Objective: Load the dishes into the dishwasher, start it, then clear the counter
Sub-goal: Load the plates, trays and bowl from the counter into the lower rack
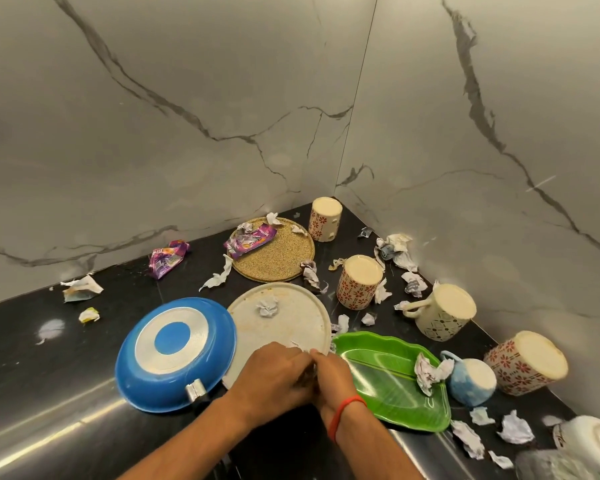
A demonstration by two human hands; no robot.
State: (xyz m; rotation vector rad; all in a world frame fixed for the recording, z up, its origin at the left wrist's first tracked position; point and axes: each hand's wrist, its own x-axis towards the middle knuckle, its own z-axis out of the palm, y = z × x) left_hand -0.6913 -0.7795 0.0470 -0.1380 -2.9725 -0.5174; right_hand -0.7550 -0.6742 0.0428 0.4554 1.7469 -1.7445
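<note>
Because both hands meet over the near rim of the round off-white plate [278,323], it lies directly ahead of them, flat on the glossy black counter [49,393]. The left hand [274,372] and right hand [333,375] curl together there; whether they pinch the rim or a paper scrap, I cannot tell. A matte blue pan [175,351] lies upside down, touching the plate's left edge, and a glossy, ribbed green leaf-shaped tray [388,375] sits just right.

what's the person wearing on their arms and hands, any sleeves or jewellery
Both forearms are bare, with no sleeves in view. The right wrist carries a red thread band, wound round it in a few thin strands. The left hand and right hand show no gloves, and no rings or watch can be seen from this angle.
</note>
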